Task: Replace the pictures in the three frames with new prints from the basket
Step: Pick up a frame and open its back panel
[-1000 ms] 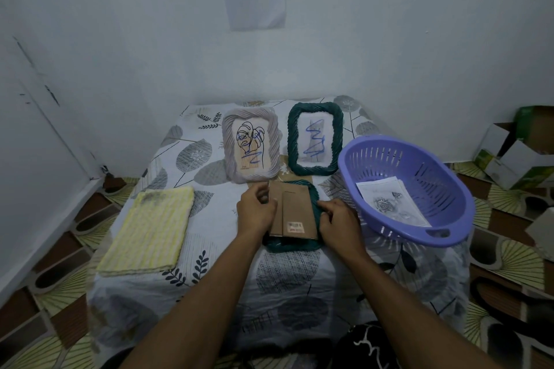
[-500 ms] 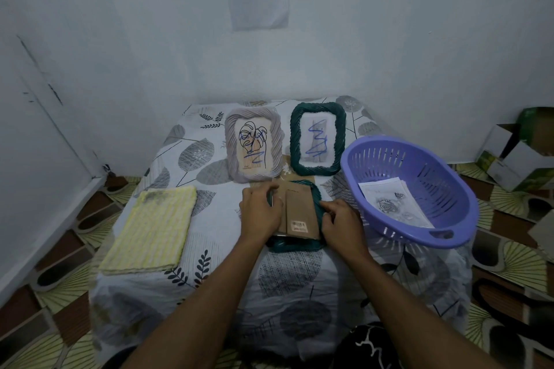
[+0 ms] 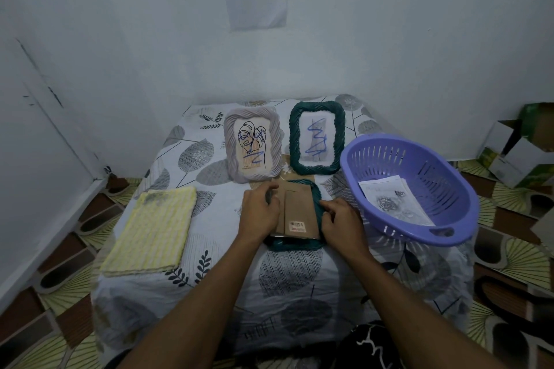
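A dark green frame (image 3: pixel 299 244) lies face down in the middle of the table, its brown cardboard back (image 3: pixel 299 210) with a barcode sticker facing up. My left hand (image 3: pixel 260 213) grips the frame's left edge and my right hand (image 3: pixel 338 222) pinches its right rim. Behind it lie a grey frame (image 3: pixel 253 144) with a black line drawing and a second green frame (image 3: pixel 316 138) with a blue scribble, both face up. The purple basket (image 3: pixel 419 237) at the right holds white prints (image 3: pixel 392 202) with a rose picture.
A folded yellow cloth (image 3: pixel 153 231) lies on the table's left side. The table wears a leaf-pattern cover (image 3: pixel 287 278). White walls close in behind and to the left. Cardboard boxes (image 3: pixel 515 147) sit on the patterned floor at the right.
My hands have barely moved on the face-down frame. The right fingers have shifted slightly along its right rim. The camera has tilted slightly.
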